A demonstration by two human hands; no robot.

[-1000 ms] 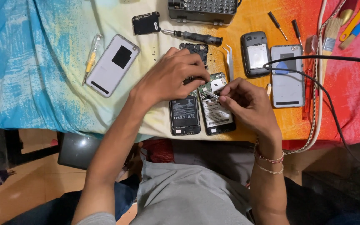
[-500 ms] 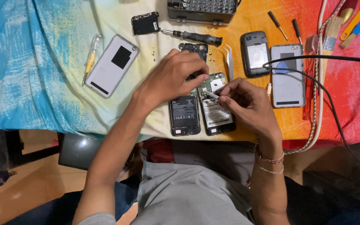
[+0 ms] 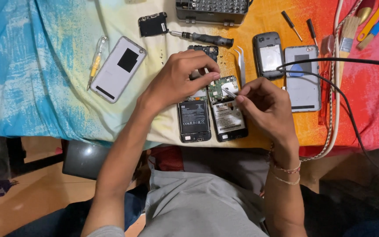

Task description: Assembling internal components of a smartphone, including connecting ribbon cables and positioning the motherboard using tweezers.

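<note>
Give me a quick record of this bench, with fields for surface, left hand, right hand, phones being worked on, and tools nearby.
surface: table under a colourful cloth
left hand: left hand rests on the two opened phones' tops
right hand: right hand pinches a thin tool over a circuit board
phones: left opened phone; right opened phone
tools nearby: screwdriver, tweezers, bit case, white back cover

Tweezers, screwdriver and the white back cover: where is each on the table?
Tweezers [image 3: 241,65]: head view, on the upper arms.
Screwdriver [image 3: 207,39]: head view, on the black handle.
White back cover [image 3: 117,70]: head view, on its white middle.
</note>
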